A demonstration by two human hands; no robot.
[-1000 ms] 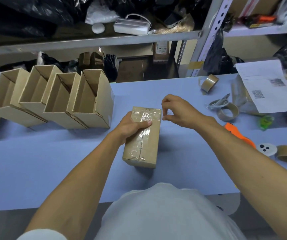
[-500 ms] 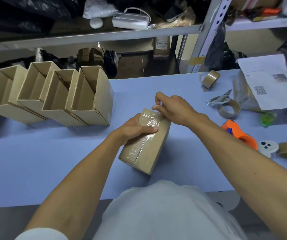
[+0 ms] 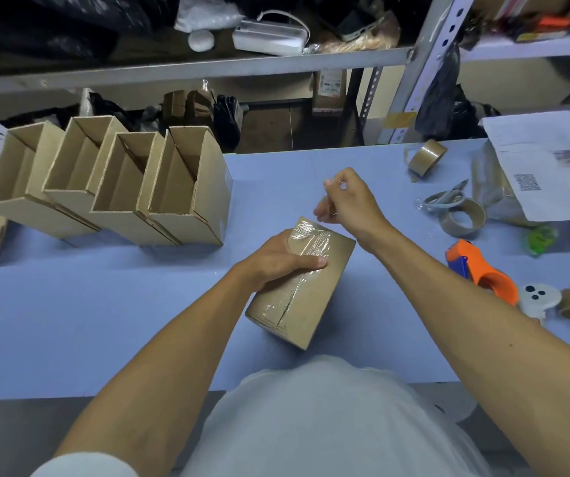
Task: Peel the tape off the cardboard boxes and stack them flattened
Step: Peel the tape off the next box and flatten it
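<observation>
Lifted off the box (image 3: 302,287), right hand (image 3: 347,201) pinches peeling tape; left hand (image 3: 276,261) grips it. Next: pull steadily.

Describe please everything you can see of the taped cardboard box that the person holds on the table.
The taped cardboard box is a small brown oblong carton, closed, lying flat on the blue table, turned at an angle to its edge. Clear glossy tape, wrinkled at the far end, runs along the centre seam of its top face. The left hand grips it from the left side, thumb pressing on the tape. The right hand is raised just beyond the far end, fingers pinched; whether they hold tape cannot be told.
</observation>
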